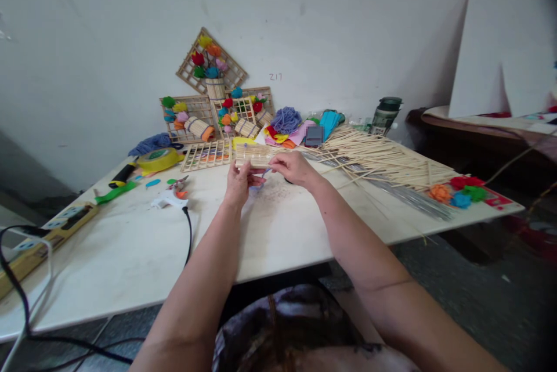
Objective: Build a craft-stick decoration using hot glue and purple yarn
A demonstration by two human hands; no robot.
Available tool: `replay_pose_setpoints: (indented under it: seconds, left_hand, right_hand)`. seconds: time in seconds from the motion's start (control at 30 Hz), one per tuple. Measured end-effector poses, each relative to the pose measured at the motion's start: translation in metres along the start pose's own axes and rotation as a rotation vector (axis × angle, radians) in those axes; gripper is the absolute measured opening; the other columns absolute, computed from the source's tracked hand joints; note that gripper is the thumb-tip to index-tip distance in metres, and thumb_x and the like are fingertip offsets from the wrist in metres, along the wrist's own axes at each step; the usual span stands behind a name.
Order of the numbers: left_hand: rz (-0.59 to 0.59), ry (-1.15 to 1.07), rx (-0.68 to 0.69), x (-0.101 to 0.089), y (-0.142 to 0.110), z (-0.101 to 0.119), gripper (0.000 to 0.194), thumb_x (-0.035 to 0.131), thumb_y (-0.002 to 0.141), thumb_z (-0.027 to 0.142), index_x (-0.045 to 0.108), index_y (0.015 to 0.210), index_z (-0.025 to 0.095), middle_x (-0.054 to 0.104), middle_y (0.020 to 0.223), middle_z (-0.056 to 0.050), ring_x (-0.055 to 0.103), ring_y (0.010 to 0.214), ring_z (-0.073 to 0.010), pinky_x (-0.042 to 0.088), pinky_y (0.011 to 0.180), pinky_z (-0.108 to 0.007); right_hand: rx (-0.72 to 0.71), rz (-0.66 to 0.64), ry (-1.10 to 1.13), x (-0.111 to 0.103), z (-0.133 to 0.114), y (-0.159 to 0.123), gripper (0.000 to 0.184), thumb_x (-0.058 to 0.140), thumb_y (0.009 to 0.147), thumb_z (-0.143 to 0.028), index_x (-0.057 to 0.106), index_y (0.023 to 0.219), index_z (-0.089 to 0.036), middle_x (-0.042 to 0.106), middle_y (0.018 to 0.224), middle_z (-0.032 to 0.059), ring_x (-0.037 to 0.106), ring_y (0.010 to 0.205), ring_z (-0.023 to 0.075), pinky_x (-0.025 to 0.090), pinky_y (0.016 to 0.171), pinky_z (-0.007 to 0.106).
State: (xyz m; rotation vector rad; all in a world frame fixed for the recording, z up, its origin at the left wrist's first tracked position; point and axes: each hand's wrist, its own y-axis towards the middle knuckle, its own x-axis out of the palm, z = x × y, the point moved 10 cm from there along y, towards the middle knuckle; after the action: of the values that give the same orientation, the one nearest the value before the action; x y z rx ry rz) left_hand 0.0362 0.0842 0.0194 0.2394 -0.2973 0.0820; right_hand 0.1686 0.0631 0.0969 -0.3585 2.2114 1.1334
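Note:
My left hand (239,181) is closed around the near side of a small cup-like roll of pale wooden sticks (253,154), held on its side just above the table. At the roll's right end, the fingertips of my right hand (294,169) are pinched on a strand of purple yarn (265,173). A bit of the same yarn hangs below my left fingers. How the strand runs around the roll is partly hidden by my fingers.
Stick lattices with felt flowers (212,64) lean against the wall. Loose sticks (378,157) and grey wires (418,198) lie to the right. A glue gun (169,200), yellow tape (160,159) and a power strip (56,233) occupy the left. A bottle (385,116) stands behind.

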Motion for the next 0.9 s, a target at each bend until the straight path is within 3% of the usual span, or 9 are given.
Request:
replay_pose_setpoints:
  seconds: [0.2,0.53,0.9]
  left_hand:
    - [0.020,0.011,0.003,0.000,0.000,0.002,0.066,0.064,0.060,0.063,0.048,0.102,0.016,0.069,0.063,-0.007,0.066,0.053,-0.0226,0.047,0.044,-0.026]
    - [0.012,0.013,0.011,0.001,-0.001,0.002,0.066,0.064,0.059,0.065,0.048,0.099,0.016,0.068,0.061,-0.005,0.065,0.049,-0.0212,0.046,0.043,-0.026]
    - [0.000,0.022,0.017,0.001,0.000,0.002,0.063,0.064,0.061,0.062,0.048,0.102,0.016,0.067,0.060,-0.004,0.065,0.051,-0.0218,0.047,0.044,-0.027]
  right_hand:
    - [0.017,-0.009,-0.022,0.000,-0.004,0.000,0.012,0.057,0.078,-0.012,0.064,0.070,-0.014,0.064,0.066,0.0033,0.055,0.063,0.0135,0.037,0.061,0.024]
    - [0.013,0.031,0.000,-0.001,-0.003,0.001,0.013,0.056,0.079,-0.013,0.060,0.066,-0.015,0.060,0.061,0.0003,0.051,0.060,0.0121,0.034,0.059,0.024]
    - [0.071,0.035,0.130,0.004,0.008,0.001,0.014,0.052,0.081,-0.015,0.056,0.068,-0.017,0.056,0.058,-0.0016,0.055,0.054,0.0116,0.040,0.055,0.022]
